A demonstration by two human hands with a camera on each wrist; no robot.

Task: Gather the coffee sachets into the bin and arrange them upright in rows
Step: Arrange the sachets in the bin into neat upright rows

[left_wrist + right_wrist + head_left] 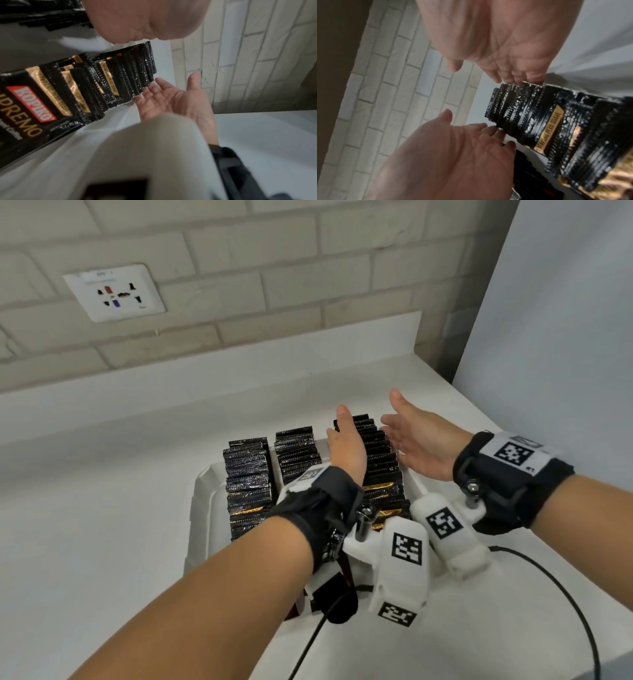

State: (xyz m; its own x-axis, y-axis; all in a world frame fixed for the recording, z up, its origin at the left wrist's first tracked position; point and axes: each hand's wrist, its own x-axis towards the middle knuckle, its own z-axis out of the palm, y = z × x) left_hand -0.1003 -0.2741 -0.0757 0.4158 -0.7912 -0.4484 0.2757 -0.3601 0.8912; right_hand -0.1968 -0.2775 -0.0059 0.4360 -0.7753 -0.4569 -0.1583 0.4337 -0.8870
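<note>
- The left hand (346, 448), with its wrist-mounted camera nearest the head view, is standing edge-on with straight fingers against the left side of the rightmost row of coffee sachets (380, 463), gripping nothing.
- The right hand (416, 443) is facing it palm-in on the row's right side, fingers spread and flat, fingertips (520, 79) touching the sachet edges.
- The sachets are standing upright in three rows inside the white bin (200, 508).
- The bin is sitting on a white counter (102, 508) below a brick wall (274, 268).
</note>
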